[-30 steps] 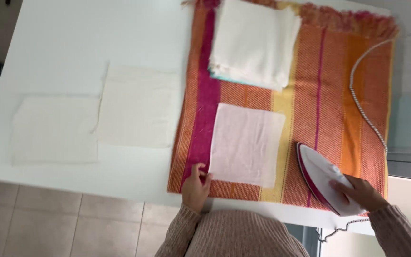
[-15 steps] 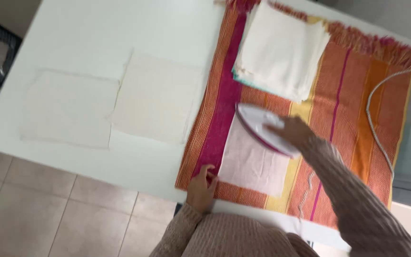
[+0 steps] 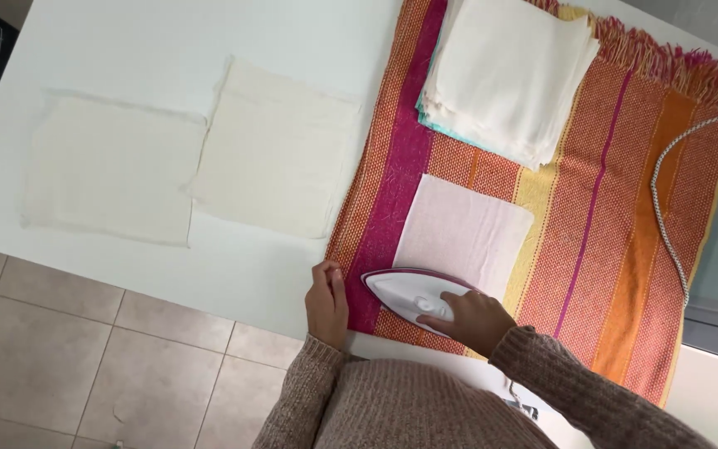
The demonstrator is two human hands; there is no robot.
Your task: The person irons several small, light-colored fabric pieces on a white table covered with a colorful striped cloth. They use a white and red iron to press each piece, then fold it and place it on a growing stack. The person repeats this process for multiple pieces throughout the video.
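1. I'm holding the iron [image 3: 409, 295] by its handle with my right hand [image 3: 469, 319], fingers wrapped tight around it, and it's sitting flat on the near edge of the pale square cloth [image 3: 463, 233]. The tip is pointing off to my left, toward my other hand.

2. My left hand [image 3: 327, 301] is resting flat just beside the iron's tip, fingers together and not gripping anything, pressing down on the edge of the striped blanket [image 3: 617, 216]. I'd say that's there to keep the blanket from sliding while the iron is on it.

3. The blanket is lying under the cloth as padding (my guess, since it's spread between the cloth and the white table [image 3: 126, 50]). Its fringe is at the far end, well away from my hands.

4. Beyond the cloth I'm working on, further from my right hand, there's a stack of folded white cloths [image 3: 508, 79] sitting on the blanket.

5. Out past my left hand, two cream squares [image 3: 276, 150] are lying flat on the bare table side by side, edges just about touching.

6. The iron's cord [image 3: 666, 191] is trailing off to the right of my right hand, across the orange edge of the blanket, well apart from the cloth.
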